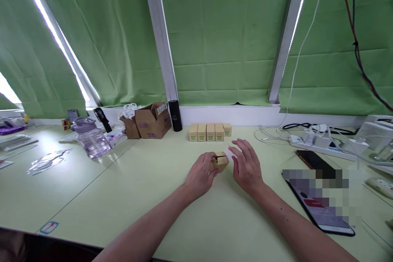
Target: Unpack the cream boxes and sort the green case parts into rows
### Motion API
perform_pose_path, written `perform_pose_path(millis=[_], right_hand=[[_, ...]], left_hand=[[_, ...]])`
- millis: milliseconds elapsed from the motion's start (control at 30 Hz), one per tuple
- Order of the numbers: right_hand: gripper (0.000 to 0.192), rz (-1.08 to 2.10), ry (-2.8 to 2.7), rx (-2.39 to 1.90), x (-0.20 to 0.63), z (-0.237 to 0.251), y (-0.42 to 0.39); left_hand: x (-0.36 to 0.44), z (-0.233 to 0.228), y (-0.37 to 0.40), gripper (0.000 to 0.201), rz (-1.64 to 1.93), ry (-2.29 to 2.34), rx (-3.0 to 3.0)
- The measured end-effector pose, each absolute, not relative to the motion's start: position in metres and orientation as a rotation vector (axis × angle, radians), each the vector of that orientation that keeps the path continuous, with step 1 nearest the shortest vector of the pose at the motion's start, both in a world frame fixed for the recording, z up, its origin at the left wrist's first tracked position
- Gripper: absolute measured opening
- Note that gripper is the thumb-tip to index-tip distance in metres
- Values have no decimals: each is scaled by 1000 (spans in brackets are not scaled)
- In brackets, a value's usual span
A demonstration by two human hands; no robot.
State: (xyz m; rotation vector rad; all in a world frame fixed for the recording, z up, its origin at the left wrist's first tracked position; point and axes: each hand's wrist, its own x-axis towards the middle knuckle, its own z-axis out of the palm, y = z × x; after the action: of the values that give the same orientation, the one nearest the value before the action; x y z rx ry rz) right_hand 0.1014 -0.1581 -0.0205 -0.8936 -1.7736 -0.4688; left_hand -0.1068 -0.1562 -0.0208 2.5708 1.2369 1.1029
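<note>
My left hand (201, 173) is closed around a small tan cardboard box (221, 163) above the middle of the table. A dark gap shows at the box's upper edge. Just right of it, my right hand (245, 166) pinches a small white piece (228, 154) between thumb and fingers. That piece sits against the box's right end; whether it is paper or plastic I cannot make out. Behind my hands, several similar small boxes (210, 132) stand in a row, each with a greenish label on its front.
Left of the row are a black cylinder (175, 115), an open brown carton (152, 122) and a clear purple-lidded bottle (92, 138). To the right lie a power strip (322, 148) with cables, a dark phone (311, 159) and a larger device (319, 208), partly pixelated.
</note>
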Motion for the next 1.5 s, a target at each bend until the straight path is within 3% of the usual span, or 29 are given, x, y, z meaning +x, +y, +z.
perform_pose_path(millis=[200,433,733,1500], right_hand=[[62,-522,-1942,-794,108,-24,-150],[69,-448,-1980,-900,108,-36,-145],[41,-223,-1903,-1051,101,-44,-145],[6,135,-1841,-1034,95,-27,-162]], left_hand=[[-108,-22,-155,55,1133,1157,2590],[-112,-30,-151,73,1126,1203,2518],[-112,-35,-146,74,1102,1190,2323],[-110,-25,-150,73,1070,1152,2026]])
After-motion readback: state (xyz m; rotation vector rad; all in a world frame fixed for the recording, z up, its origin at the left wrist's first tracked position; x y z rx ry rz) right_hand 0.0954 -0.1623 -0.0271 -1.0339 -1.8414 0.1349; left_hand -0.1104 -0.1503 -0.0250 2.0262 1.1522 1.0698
